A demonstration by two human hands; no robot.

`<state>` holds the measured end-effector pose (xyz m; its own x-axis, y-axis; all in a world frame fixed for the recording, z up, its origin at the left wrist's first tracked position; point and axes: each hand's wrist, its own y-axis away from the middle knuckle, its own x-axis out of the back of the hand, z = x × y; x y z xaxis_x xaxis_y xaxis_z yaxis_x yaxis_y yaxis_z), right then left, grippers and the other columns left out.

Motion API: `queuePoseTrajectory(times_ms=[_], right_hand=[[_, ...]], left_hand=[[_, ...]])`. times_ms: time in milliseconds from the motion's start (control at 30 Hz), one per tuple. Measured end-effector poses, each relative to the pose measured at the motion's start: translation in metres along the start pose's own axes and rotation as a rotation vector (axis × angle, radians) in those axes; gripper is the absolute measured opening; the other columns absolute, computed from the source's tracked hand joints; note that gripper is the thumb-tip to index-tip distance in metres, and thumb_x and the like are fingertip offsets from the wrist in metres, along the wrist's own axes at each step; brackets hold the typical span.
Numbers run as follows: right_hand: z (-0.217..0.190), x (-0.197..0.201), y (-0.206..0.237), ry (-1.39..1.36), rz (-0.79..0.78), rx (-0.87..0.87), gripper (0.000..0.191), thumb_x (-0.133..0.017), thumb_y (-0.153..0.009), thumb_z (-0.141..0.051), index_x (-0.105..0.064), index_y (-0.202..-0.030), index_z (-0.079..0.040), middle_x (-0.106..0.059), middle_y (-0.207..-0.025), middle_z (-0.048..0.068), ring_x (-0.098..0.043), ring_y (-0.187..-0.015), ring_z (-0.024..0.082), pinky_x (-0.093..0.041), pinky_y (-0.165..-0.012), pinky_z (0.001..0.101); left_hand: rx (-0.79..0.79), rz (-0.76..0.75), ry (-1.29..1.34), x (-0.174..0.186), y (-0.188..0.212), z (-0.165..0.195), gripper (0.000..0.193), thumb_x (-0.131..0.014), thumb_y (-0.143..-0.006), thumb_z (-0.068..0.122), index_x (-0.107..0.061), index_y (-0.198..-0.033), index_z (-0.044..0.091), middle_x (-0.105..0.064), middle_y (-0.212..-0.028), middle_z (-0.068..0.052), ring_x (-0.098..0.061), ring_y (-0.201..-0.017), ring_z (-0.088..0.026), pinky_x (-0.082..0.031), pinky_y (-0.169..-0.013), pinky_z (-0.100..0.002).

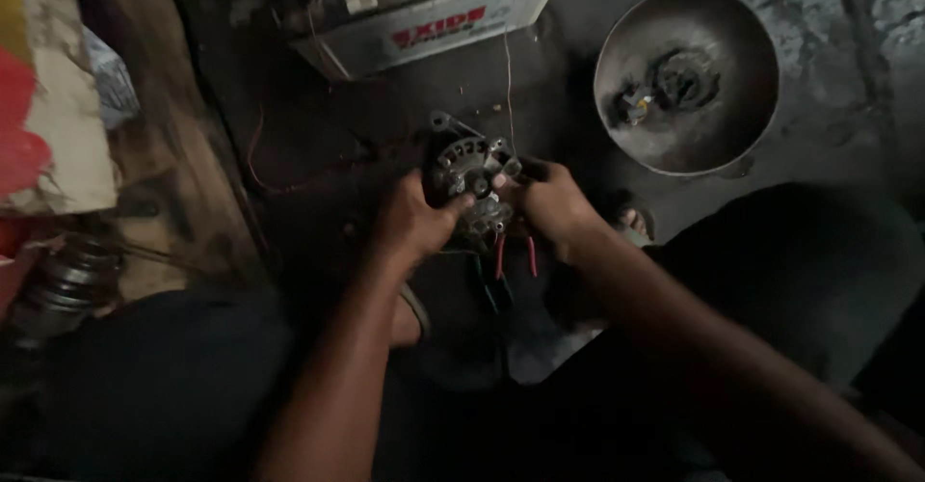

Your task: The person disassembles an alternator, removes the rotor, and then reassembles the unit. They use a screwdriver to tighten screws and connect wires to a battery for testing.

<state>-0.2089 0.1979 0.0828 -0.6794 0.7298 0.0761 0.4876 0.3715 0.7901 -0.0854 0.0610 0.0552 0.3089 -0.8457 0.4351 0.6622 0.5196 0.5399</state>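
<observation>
There is only one view, from a camera worn on the person's head, tilted steeply down over their own lap toward a dark floor. It sits close: both forearms run up from the near edge and the left hand (pixel 412 220) and right hand (pixel 551 206) meet mid-frame. At the far edge it catches a boxy battery (pixel 434 19), far right a round metal bowl (pixel 732 145), left a wooden plank (pixel 183 154).

Both forearms reach far; left hand (pixel 412 220) and right hand (pixel 556 207) curl close together, fingers bent inward.
</observation>
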Motion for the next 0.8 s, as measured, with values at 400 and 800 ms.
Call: queuePoseTrajectory(times_ms=[400, 800], right_hand=[[-0.001, -0.005, -0.003, -0.02, 0.151, 0.025, 0.075, -0.076, -0.085, -0.013, -0.04, -0.151, -0.006, -0.068, -0.127, 0.014, -0.068, -0.106, 0.022, -0.056, -0.088, 0.0357], [-0.003, 0.002, -0.009, 0.051, 0.11, -0.108, 0.089, -0.08, -0.085, -0.021, -0.026, -0.155, -0.007, -0.07, -0.119, 0.019, -0.067, -0.101, 0.028, -0.054, -0.083, 0.0419]], left_hand=[[0.106, -0.037, -0.001, 0.014, 0.014, 0.025, 0.066, -0.083, -0.079, 0.03, -0.06, -0.134, 0.004, -0.068, -0.131, -0.019, -0.066, -0.121, -0.033, -0.052, -0.1, -0.042], [0.232, -0.07, -0.055, 0.01, 0.004, 0.017, 0.07, -0.084, -0.081, 0.033, -0.056, -0.138, 0.004, -0.064, -0.136, -0.021, -0.063, -0.125, -0.033, -0.05, -0.104, -0.042]])
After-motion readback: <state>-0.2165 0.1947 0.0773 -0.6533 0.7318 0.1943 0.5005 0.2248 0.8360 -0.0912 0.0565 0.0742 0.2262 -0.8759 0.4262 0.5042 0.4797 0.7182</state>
